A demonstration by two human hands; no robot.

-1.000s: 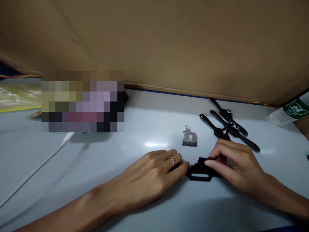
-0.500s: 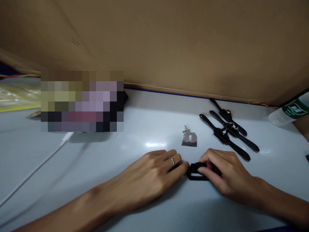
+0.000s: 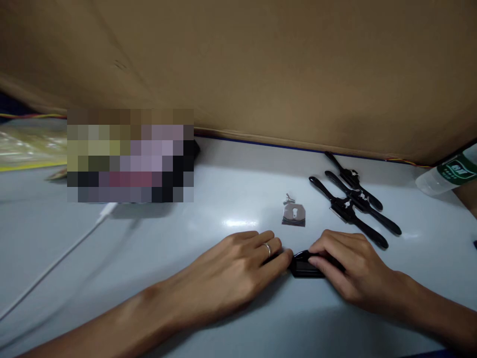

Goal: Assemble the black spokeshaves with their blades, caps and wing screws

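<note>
A black spokeshave body (image 3: 308, 268) lies between my two hands, close above the white tabletop. My left hand (image 3: 238, 266), with a ring on one finger, is closed over its left end; the handle underneath is hidden. At its other end, my right hand (image 3: 350, 266) pinches it between thumb and fingers, covering that side. Beyond the hands, a flat metal blade and cap (image 3: 294, 215) lie on the table, with a small silver thumbscrew (image 3: 288, 199) just behind. Further right, three black spokeshaves (image 3: 350, 213) rest side by side at a slant.
A tall cardboard panel (image 3: 261, 69) closes off the back of the white table (image 3: 223, 184). On the right lies a tilted clear bottle with a green label (image 3: 456, 170). A white cable (image 3: 55, 264) runs from a blurred-out object at left, beside yellowish clear plastic (image 3: 30, 144).
The spokeshave body has turned in my hands: its slot, through which pale table showed, now looks dark. Both hands stay almost in place.
</note>
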